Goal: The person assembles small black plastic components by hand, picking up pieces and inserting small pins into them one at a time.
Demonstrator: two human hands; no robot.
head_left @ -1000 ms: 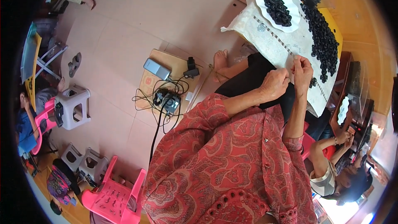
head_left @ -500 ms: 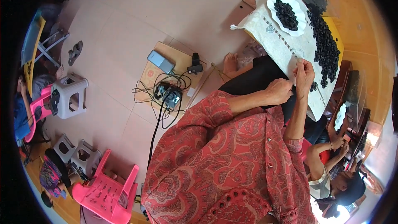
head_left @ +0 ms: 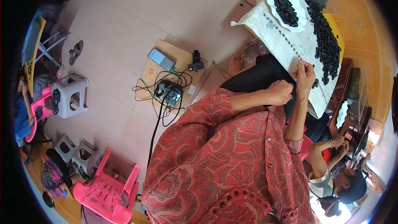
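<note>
My left hand (head_left: 280,93) is closed in a loose fist over my dark-trousered lap, beside the table's near edge. Whatever it may hold is hidden. Just right of it, my right hand (head_left: 305,75) is raised with thumb and forefinger pinched at the edge of a white woven cloth (head_left: 282,45). Anything between those fingertips is too small to make out. Beyond the hands lies a long heap of small black pieces (head_left: 326,47) on the cloth, a few of them close to my right hand. Farther off, a white scalloped plate (head_left: 272,0) holds more black pieces.
On the left, a low board (head_left: 145,93) carries a grey power bank (head_left: 161,59), black devices and tangled cables (head_left: 166,118). Pink chairs (head_left: 103,191) and grey stools (head_left: 71,95) stand farther left. At right, another person (head_left: 321,161) works with their hands; other people sit at left.
The view has shifted slightly. Both my hands stay almost in place, with the left fingers a little more curled in; the pieces and plate look the same.
</note>
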